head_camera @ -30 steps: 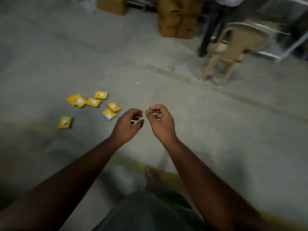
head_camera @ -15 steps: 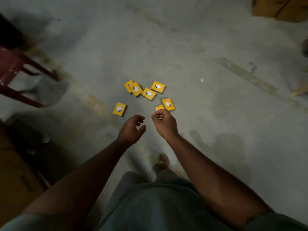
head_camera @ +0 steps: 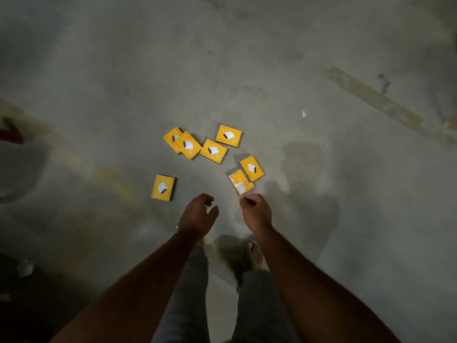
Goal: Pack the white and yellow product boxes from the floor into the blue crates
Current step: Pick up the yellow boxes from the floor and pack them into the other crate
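Note:
Several yellow product boxes with a white picture lie flat on the concrete floor in front of me. One lone box [head_camera: 163,187] sits to the left. Two boxes [head_camera: 251,168] overlap at the right, just beyond my right hand. The others [head_camera: 213,151] form a loose row farther off. My left hand [head_camera: 197,214] hovers above the floor with its fingers loosely curled, holding nothing. My right hand [head_camera: 256,210] has its fingers curled in and holds nothing. It is close to the nearest box [head_camera: 241,182] but not touching it. No blue crate is in view.
A red chair part [head_camera: 10,132] shows at the left edge. A worn yellowish stripe [head_camera: 371,97] crosses the floor at the upper right, with a small white scrap [head_camera: 303,113] near it. My legs and feet [head_camera: 252,253] stand just below my hands.
The view has swung left and down, so the boxes now lie straight ahead and closer. Both hands have lowered toward them and still hold nothing.

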Demonstrator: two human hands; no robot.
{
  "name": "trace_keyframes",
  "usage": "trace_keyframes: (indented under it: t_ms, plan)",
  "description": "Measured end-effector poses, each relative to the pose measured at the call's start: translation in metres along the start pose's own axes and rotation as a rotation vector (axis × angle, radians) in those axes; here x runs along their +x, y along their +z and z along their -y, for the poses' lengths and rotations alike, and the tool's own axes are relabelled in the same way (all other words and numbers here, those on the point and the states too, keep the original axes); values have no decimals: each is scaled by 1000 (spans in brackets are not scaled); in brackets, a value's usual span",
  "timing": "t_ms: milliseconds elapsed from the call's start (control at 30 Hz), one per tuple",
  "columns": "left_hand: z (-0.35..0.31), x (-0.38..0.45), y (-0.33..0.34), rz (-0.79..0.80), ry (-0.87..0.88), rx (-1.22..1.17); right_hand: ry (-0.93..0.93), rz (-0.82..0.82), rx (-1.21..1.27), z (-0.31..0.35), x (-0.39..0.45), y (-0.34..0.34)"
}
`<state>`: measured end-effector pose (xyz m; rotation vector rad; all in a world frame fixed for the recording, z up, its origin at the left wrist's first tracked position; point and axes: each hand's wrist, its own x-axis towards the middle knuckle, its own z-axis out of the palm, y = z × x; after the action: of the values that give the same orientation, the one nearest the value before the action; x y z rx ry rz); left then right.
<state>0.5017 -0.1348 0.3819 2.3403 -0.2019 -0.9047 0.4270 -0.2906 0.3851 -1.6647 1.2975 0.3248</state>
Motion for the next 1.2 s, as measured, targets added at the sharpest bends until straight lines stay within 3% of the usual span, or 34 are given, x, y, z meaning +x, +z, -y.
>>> trace_keyframes:
  t_ms: [167, 300, 633, 900, 1000, 1067, 1200]
  plan:
    - [21, 112, 86, -38, -238, -91, 127, -59, -8, -49, 132, 29]
    - [62, 210, 185, 58, -340, -67, 216, -62, 19, -96, 253, 71]
    - [144, 382, 392, -53, -645, -332, -20, -100, -288, -190, 504, 134]
    - [158, 403, 428, -258, -847, -622, 35, 15, -306, -226, 547, 148]
    - [166, 394, 416, -55, -743, -510, 102, 92, -229, -235, 533, 150]
    - [167, 388, 408, 36, -718, -495, 198, 132, -16, -242, 525, 154]
    - [155, 384, 391, 51, -626, -650, 417, 174, 256, -254, 500, 144]
